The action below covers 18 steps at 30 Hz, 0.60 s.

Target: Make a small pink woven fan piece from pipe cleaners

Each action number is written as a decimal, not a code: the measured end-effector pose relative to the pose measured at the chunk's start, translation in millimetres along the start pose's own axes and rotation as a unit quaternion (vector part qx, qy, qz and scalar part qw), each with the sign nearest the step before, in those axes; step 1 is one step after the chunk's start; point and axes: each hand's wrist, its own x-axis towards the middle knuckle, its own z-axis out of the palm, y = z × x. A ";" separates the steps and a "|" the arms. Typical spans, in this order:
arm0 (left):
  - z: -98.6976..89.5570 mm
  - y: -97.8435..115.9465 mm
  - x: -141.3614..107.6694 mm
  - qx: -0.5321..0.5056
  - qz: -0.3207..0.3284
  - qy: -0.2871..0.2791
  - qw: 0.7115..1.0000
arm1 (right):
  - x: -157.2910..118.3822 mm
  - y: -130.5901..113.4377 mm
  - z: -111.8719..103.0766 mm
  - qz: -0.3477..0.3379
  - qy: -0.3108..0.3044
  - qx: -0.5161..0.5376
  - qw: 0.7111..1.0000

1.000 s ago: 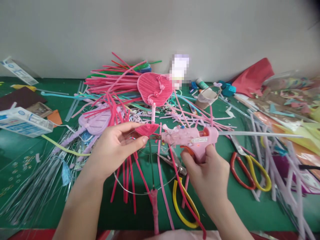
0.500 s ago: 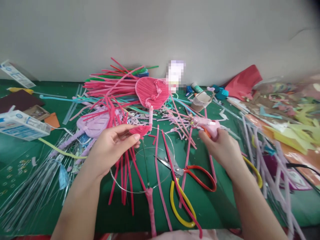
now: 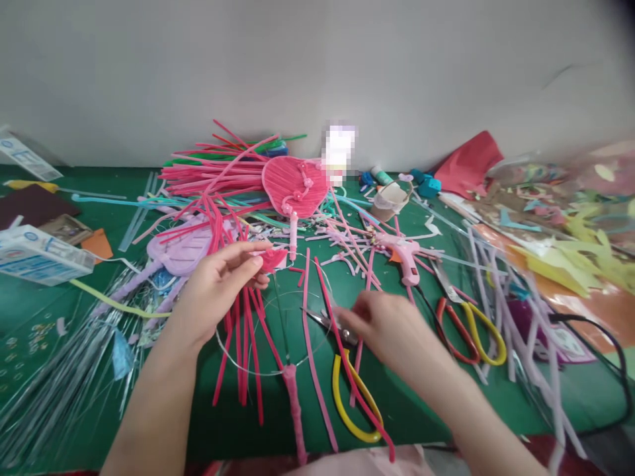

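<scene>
A small red-pink folded piece [image 3: 272, 260] is pinched between the thumb and fingers of my left hand [image 3: 231, 274]. Below it lies a round wire hoop [image 3: 248, 371] with a pink wrapped handle [image 3: 294, 410]. My right hand [image 3: 367, 317] is over the pivot of the near scissors [image 3: 357, 403], beside a red pipe cleaner [image 3: 347, 357]; its fingertips are blurred, and whether they hold anything is unclear. The pink glue gun [image 3: 407, 261] rests on the table beyond my right hand. A finished red fan shape [image 3: 296, 187] lies behind.
Red pipe cleaners [image 3: 213, 172] are piled at the back left, near a purple fan shape [image 3: 181, 248]. A second pair of scissors [image 3: 456, 317] lies right of the glue gun. A carton [image 3: 44, 254] stands left; a paper cup [image 3: 390, 200] sits behind.
The glue gun has left my right hand and lies on the table. My right hand has moved left and toward the near scissors. My left hand still holds the red-pink piece.
</scene>
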 end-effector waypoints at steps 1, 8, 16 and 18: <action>-0.1 -0.6 0.3 0.000 0.001 -0.001 1.000 | -2.6 -5.7 6.2 -0.012 -0.036 0.021 0.999; -1.9 -5.2 2.1 -0.013 -0.002 -0.006 1.000 | 8.4 0.6 2.8 -0.037 -0.078 0.106 0.991; -0.8 -7.7 1.4 -0.026 -0.003 -0.005 1.000 | 6.4 -12.4 22.4 -0.045 -0.051 0.057 0.996; -2.1 -8.8 2.4 -0.021 -0.007 -0.003 1.000 | 9.4 -16.5 26.0 -0.063 -0.065 0.066 0.994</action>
